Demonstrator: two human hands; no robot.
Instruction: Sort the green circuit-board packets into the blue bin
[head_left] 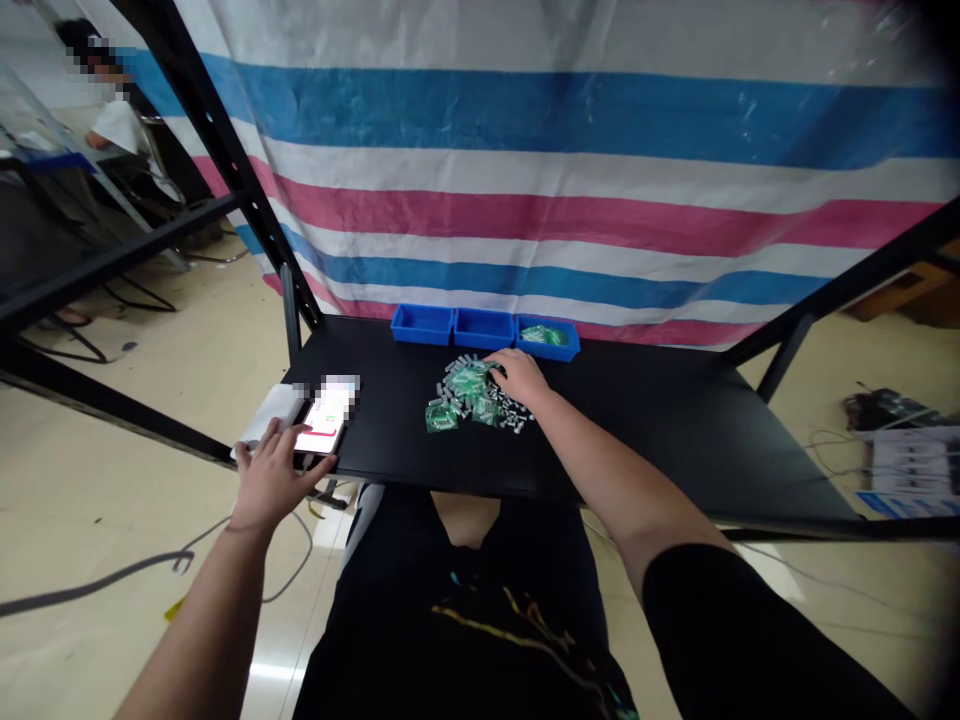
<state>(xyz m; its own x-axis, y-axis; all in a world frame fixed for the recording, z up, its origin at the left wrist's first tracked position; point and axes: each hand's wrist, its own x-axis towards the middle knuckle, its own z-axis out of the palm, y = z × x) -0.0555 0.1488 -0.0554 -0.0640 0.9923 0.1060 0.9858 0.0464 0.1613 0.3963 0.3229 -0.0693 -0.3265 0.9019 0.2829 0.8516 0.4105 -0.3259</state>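
Observation:
My left hand is open over the phone at the table's left front edge. Its fingers are spread, one touching the lit screen and the thumb by the lower edge. Beneath the other fingertips lies a white flat object. At mid-table my right hand rests at the upper right of a pile, fingers loosely bent and apart from the thumb; no held piece shows. Green-and-clear small packets make up the pile's middle. Small silvery-white pieces, too small to name, lie around them. One green packet sits at the front left.
Three blue bins stand along the back: the left bin, the middle bin and the right bin, which holds green packets. Black posts frame the black table. A striped sheet hangs behind. Another person sits far left.

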